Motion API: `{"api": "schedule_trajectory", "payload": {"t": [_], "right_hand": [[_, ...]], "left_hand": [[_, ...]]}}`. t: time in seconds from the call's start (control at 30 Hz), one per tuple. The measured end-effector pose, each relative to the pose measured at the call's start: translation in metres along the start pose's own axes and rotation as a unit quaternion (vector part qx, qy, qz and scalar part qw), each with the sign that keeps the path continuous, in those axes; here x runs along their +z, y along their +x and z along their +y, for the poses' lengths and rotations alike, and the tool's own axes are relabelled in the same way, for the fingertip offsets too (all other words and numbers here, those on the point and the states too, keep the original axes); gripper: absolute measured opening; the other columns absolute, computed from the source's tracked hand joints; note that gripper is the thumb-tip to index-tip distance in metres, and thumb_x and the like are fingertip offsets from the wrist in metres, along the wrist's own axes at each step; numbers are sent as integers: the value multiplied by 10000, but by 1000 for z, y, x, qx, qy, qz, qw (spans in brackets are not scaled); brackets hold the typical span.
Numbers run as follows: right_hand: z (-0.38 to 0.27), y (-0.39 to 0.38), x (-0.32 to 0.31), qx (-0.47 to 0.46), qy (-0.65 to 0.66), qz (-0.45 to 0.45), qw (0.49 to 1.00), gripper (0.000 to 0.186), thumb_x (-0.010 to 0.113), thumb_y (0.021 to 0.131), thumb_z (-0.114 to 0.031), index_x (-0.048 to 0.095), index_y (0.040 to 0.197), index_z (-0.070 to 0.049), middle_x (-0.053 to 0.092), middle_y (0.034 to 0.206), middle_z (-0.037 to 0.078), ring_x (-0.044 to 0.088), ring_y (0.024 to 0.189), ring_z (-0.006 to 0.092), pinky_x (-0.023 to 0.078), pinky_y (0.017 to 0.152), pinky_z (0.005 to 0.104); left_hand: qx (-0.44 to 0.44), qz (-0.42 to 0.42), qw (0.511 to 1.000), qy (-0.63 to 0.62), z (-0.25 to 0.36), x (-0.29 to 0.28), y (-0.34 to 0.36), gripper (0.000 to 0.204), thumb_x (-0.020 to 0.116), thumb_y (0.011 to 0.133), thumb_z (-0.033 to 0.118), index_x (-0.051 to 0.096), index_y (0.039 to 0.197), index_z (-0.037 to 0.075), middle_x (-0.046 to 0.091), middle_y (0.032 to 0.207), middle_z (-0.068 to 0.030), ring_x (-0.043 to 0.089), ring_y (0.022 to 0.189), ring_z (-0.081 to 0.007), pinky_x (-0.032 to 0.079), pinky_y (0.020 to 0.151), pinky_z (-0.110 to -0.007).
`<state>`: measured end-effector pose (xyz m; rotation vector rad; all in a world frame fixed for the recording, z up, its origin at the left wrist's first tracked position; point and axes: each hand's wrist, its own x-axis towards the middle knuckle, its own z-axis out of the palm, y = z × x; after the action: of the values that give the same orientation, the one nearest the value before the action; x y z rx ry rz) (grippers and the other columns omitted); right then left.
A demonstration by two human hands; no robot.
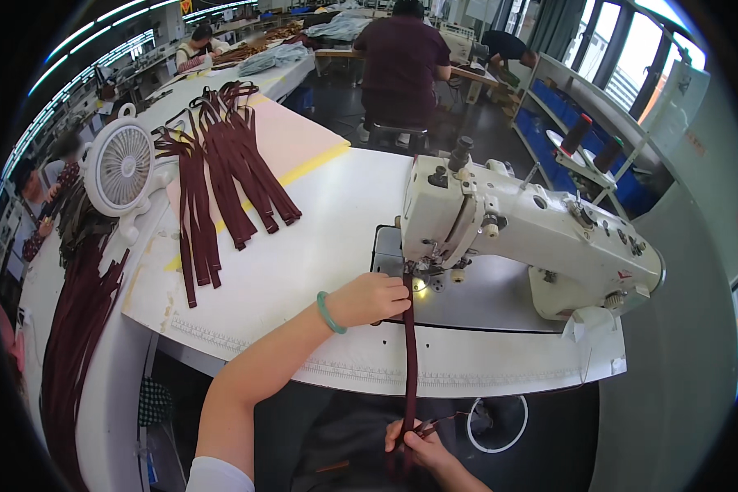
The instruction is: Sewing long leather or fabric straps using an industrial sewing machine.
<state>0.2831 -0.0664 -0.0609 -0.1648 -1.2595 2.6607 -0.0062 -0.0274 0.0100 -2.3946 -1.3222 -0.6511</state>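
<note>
Partly hidden at its upper end, the maroon fabric strap point(411, 361) runs from the sewing machine point(541, 225) at three o'clock toward six, the left hand point(375, 299) touching it with curled fingers, grip obscured, the right hand point(433, 453) pinching it near half past five.

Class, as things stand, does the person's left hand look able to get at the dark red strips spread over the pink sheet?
Probably yes: nothing seems to block the left hand from the near ends of the dark red strips, though it would first have to leave the single strip at the sewing machine.
</note>
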Motion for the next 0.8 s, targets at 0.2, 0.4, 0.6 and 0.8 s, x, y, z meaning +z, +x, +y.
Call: {"api": "schedule_trajectory", "payload": {"t": [0.2,0.4,0.6,0.8], "right_hand": [[2,-13,6,27,-23,-20,999,344,483,884,-307,528,963,24,558,863,89,529,794,147,411,725,277],[0,-12,5,47,-11,7,999,374,491,879,-323,527,1017,23,585,840,81,510,721,108,383,624,221],[-11,3,5,25,3,0,1000,407,504,870,-343,516,1061,16,595,811,94,427,615,75,321,549,207],[-13,11,2,15,0,28,1000,447,497,866,-383,514,1064,17,594,776,97,388,583,77,302,536,212]], "left_hand": [[4,15,1000,14,4,2,1,61,554,663,98,500,681,79,450,682,-13,493,684,-152,431,572,-261],[0,12,1000,16,5,1,-1,53,549,656,88,502,678,78,448,673,-12,493,678,-151,429,573,-259],[7,4,1000,25,5,0,0,59,549,643,87,509,683,71,446,667,-10,493,674,-148,431,570,-254],[-1,-32,999,22,6,-2,-1,182,578,657,80,577,834,37,535,778,-20,535,720,-156,451,585,-256]]}}
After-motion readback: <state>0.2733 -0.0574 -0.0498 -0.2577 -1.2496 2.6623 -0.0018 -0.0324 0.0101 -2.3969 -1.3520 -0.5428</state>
